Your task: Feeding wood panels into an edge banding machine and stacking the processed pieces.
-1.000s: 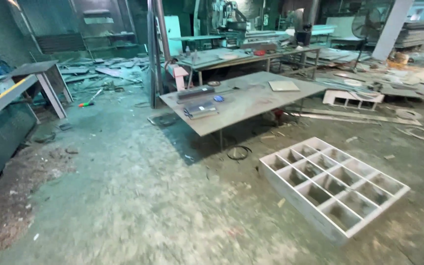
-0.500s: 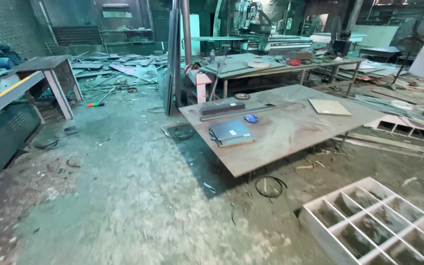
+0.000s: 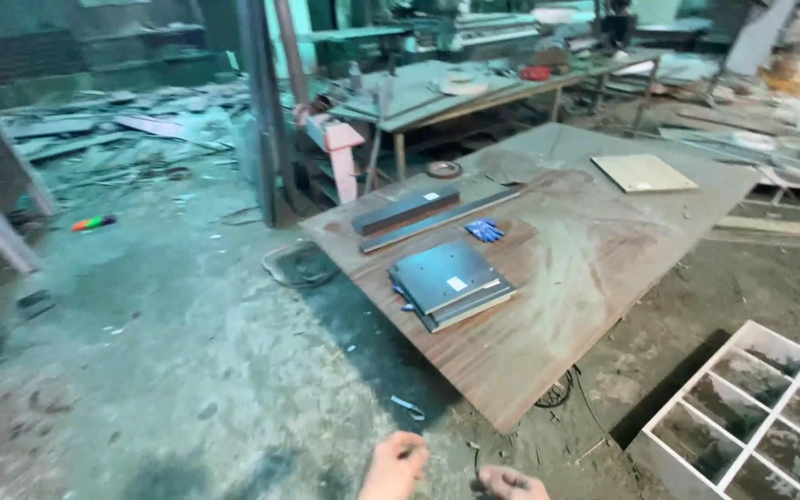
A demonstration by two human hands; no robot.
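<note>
Low in the near foreground, a loosely curled left hand (image 3: pixel 394 466) and right hand (image 3: pixel 509 482) pinching something small and dark approach a table (image 3: pixel 594 250) bearing stacked grey panels (image 3: pixel 451 282).

Both hands peek in at six o'clock. The left hand (image 3: pixel 394 466) is loosely curled, knuckles up; the right hand (image 3: pixel 512 483) sits just beside it, toward four o'clock, fingers bent.

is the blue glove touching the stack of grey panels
Apart. The head view shows the blue glove lying on the table beyond the stack of grey panels, with a strip of bare brown tabletop between them.
</note>
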